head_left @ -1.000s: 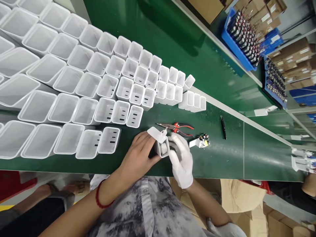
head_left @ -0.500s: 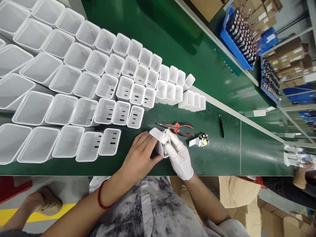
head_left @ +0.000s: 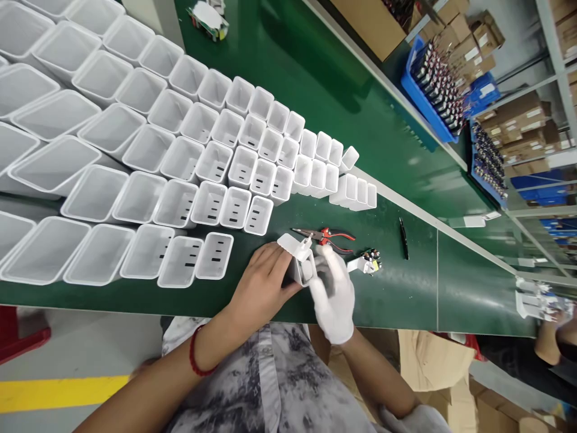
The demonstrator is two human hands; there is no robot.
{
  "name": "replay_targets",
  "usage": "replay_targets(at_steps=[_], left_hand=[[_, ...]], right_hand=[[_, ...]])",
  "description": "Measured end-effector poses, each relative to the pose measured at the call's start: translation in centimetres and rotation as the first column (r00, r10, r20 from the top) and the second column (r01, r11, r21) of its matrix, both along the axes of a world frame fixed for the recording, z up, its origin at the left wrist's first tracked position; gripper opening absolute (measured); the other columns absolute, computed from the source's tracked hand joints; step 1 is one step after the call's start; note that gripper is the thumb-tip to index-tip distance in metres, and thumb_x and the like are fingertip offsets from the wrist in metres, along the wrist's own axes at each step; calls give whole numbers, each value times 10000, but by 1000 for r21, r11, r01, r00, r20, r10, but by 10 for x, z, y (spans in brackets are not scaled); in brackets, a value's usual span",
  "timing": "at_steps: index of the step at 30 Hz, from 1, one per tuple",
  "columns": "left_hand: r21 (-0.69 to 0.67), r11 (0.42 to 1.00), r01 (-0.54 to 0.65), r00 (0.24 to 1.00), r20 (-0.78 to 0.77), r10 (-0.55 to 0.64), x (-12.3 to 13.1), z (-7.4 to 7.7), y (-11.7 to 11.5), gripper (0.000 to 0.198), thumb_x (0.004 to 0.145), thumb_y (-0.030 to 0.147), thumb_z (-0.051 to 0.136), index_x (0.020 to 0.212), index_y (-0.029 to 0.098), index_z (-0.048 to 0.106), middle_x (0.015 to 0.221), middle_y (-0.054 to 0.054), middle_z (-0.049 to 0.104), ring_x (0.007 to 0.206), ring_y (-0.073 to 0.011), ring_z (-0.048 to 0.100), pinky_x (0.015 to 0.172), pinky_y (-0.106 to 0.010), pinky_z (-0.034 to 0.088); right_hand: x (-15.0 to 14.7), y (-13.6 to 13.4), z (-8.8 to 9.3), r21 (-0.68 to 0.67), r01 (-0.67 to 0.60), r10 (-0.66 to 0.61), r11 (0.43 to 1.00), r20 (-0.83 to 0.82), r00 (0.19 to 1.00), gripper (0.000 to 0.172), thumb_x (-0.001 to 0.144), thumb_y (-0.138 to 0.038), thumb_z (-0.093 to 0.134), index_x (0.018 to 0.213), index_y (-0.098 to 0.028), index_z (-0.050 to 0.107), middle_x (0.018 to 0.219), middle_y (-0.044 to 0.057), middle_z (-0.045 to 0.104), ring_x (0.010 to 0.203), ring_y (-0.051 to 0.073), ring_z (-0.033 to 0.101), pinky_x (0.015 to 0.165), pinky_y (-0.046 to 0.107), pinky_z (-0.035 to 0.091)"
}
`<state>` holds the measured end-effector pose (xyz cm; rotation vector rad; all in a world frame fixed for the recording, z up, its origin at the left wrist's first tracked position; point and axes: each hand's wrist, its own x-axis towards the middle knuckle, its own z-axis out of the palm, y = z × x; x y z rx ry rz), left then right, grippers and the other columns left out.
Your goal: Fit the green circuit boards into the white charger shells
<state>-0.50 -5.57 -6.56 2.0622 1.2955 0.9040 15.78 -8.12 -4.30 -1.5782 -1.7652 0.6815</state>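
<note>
My bare left hand [head_left: 262,279] is wrapped round a white plastic housing [head_left: 305,270] near the table's front edge. A white end cap [head_left: 295,245] sits tilted at the housing's far end, and a pale part shows inside the opening. Just right of the housing, my gloved right hand [head_left: 334,294] has its thumb and fingers apart, with nothing visible between them. Beyond the hands lie red-handled long-nose pliers [head_left: 331,236]. A small circuit board on a white plate [head_left: 365,263] rests right of the glove.
Rows of open white housings [head_left: 135,144] fill the table's left side. A black pen [head_left: 403,239] lies at the right. Blue trays of parts [head_left: 433,90] stand at the back right. Another circuit board [head_left: 210,19] is at the far left; another person's hand [head_left: 556,313] shows far right.
My right hand has let go of the cap and moved slightly back from the housing, its fingers spreading. My left hand keeps its hold. The view has shifted a little.
</note>
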Motion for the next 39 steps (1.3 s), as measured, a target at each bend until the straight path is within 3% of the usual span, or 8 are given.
replay_targets(at_steps=[5, 13, 18, 21, 24, 26, 31, 39], left_hand=[[27, 998, 54, 992, -120, -51, -7, 8, -16, 663, 813, 191, 694, 1381, 22, 398, 1377, -258, 545, 1300, -384, 515, 1061, -533, 482], [53, 996, -70, 998, 1, 70, -45, 7, -52, 359, 909, 231, 625, 1227, 77, 565, 1238, -178, 648, 1252, -282, 574, 1055, -419, 524], [41, 994, -103, 991, 89, 100, -49, -2, -51, 289, 902, 154, 618, 1186, 107, 587, 1187, -140, 672, 1209, -244, 603, 1052, -388, 528], [45, 993, -109, 991, 80, 105, -48, -2, -49, 284, 899, 146, 621, 1180, 118, 588, 1181, -131, 672, 1201, -243, 604, 1045, -400, 530], [39, 991, -125, 989, 85, 121, -47, 1, -48, 267, 907, 162, 618, 1173, 142, 591, 1168, -112, 676, 1173, -232, 616, 1026, -394, 539], [36, 990, -137, 987, 95, 133, -48, 3, -47, 252, 911, 170, 615, 1162, 152, 597, 1161, -103, 675, 1151, -224, 624, 1017, -385, 541], [105, 984, -142, 988, 77, 135, -44, 2, -45, 216, 918, 195, 609, 1128, 142, 620, 1085, -92, 692, 1116, -231, 623, 982, -384, 541], [112, 989, -101, 994, 60, 95, -30, -2, -31, 196, 925, 210, 595, 1110, 160, 636, 1035, -72, 710, 1108, -237, 619, 925, -363, 552]], right_hand=[[-3, 2, -11, 267, -270, 119, 925, 472, 874, 678, 888, -190, 631, 1496, -319, 360, 1412, 178, 539, 1189, 307, 629, 854, 450, 608], [-6, 9, 21, 327, -234, 58, 915, 469, 882, 586, 896, -72, 559, 1414, -324, 451, 1246, 107, 657, 1041, 223, 698, 790, 321, 611], [-3, -10, -7, 343, -277, 76, 897, 499, 863, 586, 884, -119, 599, 1422, -321, 484, 1240, 121, 661, 910, 220, 723, 697, 304, 610], [-1, -14, -20, 203, -223, 140, 953, 358, 923, 478, 890, -164, 612, 1341, -321, 588, 1269, 98, 665, 965, 220, 718, 789, 326, 605], [-3, -8, -5, 31, 140, -135, 990, -123, 983, 325, 908, -268, 626, 1225, -314, 681, 1245, 47, 695, 1108, 236, 676, 947, 388, 560], [-5, 0, 15, -198, 278, -341, 940, -501, 796, 331, 915, -380, 623, 1229, -288, 678, 1266, 46, 686, 1110, 235, 672, 946, 401, 563], [-4, 21, 52, -512, 36, -498, 858, -814, 301, 423, 845, -475, 698, 1216, -273, 671, 1120, 32, 725, 817, 129, 699, 736, 246, 609], [9, 35, 55, -495, -6, -482, 869, -849, 217, 342, 851, -417, 706, 1159, -269, 687, 1110, 7, 709, 869, 102, 680, 779, 196, 589]])
